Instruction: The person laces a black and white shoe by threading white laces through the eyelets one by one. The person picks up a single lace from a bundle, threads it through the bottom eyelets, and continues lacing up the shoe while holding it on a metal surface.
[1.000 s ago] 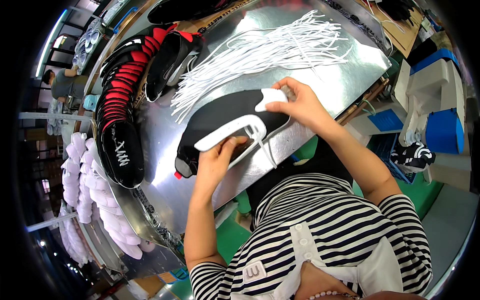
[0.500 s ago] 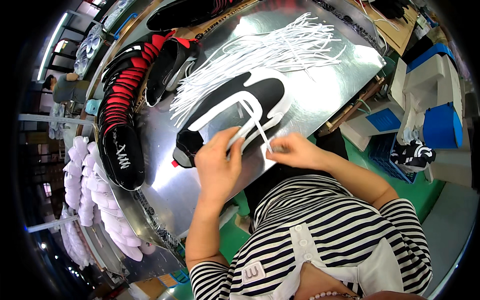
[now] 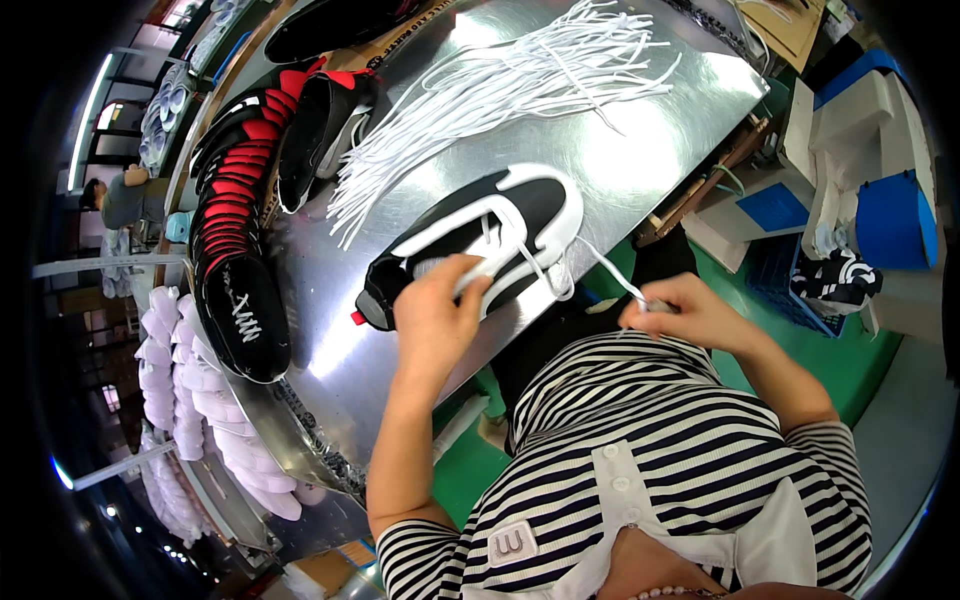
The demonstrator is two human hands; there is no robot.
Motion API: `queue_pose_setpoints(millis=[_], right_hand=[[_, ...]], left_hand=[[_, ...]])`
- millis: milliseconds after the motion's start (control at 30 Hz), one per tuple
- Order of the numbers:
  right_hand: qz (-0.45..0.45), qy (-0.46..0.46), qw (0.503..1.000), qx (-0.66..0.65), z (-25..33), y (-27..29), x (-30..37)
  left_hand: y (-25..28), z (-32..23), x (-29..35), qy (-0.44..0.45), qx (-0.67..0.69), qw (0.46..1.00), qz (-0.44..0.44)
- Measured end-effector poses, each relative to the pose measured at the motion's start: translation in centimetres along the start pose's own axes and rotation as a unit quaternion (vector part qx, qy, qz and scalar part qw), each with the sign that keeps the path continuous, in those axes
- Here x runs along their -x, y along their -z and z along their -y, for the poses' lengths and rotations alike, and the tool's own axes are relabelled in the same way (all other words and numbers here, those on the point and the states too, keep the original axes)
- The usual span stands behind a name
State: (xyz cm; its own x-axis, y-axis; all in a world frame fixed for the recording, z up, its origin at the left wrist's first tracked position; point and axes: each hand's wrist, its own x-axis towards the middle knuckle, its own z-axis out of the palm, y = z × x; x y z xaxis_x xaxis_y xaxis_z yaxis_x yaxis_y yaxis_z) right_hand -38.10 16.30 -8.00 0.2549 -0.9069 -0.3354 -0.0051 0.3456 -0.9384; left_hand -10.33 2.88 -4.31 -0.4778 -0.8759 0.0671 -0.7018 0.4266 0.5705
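Note:
A black-and-white shoe upper [image 3: 545, 215] with a small red heel tab lies tilted on the metal tabletop [image 3: 640, 130], its toe toward the far right. My left hand [image 3: 437, 308] is closed on the near edge of its opening, thumb and fingers pinching the white-trimmed side. A white shoelace [image 3: 612, 268] runs out from the upper, with a loose loop hanging by its near side. Off the table's front edge, my right hand [image 3: 682, 310] pinches the lace's end. A small dark, slim piece also shows between those fingers; its kind is unclear.
Beyond the upper lies a spread bundle of white laces [image 3: 500, 90]. Nested black-and-red uppers [image 3: 240, 200] line the table's left side. Stacked white padded pieces [image 3: 220, 410] stand further left. At the right are a blue crate [image 3: 790, 290] and a white-and-blue box-like structure [image 3: 870, 140].
My right hand has moved right, away from the upper, drawing the lace out with it. My left hand keeps its grip; the upper has shifted slightly.

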Motion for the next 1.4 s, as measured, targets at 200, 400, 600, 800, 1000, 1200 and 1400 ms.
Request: queue_pose_setpoints(millis=[200,400,600,800,1000,1200,1400], right_hand=[[-0.002,0.054,0.998,-0.043,5.5,-1.5,-9.1],[0.03,0.119,0.99,-0.065,5.2,-0.9,-14.1],[0.0,0.11,0.99,-0.089,5.7,-1.2,-13.7],[-0.079,0.123,0.985,0.092,2.7,-1.0,-11.0],[-0.103,0.131,0.967,0.194,1.6,-1.7,-9.8],[-0.1,0.11,0.955,0.255,1.8,-1.3,-10.3],[-0.116,0.142,0.88,0.438,2.3,-2.9,-10.8]], left_hand=[[0.2,-1.5,-0.4,-0.043,-0.073,0.996,0.04],[0.3,-4.1,-2.5,-0.067,-0.124,0.988,0.055],[-1.9,-2.6,-4.2,0.035,-0.103,0.991,0.077],[-2.9,-2.3,-5.0,0.073,-0.089,0.991,0.071],[-3.3,-2.1,-5.1,0.073,-0.066,0.993,0.063],[-3.3,-1.7,-5.3,0.069,-0.005,0.993,0.097],[-3.1,-3.0,-4.1,-0.089,-0.039,0.991,0.089]])
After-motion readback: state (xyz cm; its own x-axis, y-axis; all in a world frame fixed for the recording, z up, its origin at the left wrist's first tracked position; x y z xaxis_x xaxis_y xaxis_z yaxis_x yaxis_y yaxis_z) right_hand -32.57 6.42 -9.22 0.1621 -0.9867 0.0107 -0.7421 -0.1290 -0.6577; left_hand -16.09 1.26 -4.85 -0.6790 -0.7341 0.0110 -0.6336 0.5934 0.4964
